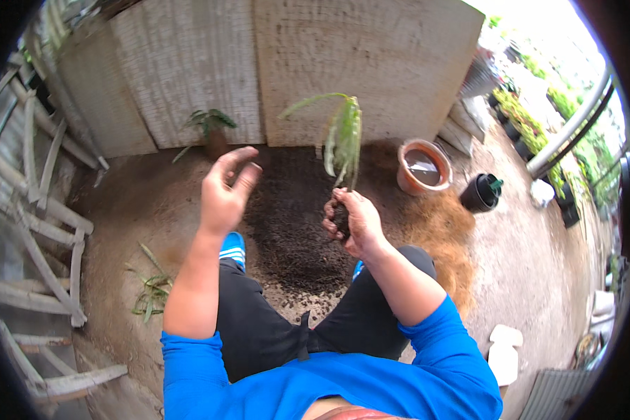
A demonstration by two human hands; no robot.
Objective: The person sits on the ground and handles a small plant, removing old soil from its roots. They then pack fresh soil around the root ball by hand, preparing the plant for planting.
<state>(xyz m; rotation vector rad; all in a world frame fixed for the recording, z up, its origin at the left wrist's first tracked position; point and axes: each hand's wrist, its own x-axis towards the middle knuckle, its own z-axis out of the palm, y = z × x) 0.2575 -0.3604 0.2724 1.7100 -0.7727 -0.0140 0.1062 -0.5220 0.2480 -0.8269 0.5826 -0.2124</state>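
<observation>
My right hand is closed around the dark root ball of a leafy plant. Its long green leaves rise above the fist and droop over. My left hand is raised to the left with nothing in it, thumb and fingers apart, fingertips dirty. Below and between both hands spreads a heap of dark soil, with crumbs scattered towards me. Another small plant with dark green leaves stands by the back panels, beyond my left hand; its base is blurred.
A terracotta-coloured pot of water stands at the back right, with black plastic pots beside it. Brown fibre lies right of my knee. Loose leaves lie on the ground at left, near wooden framing. Pale panels block the back.
</observation>
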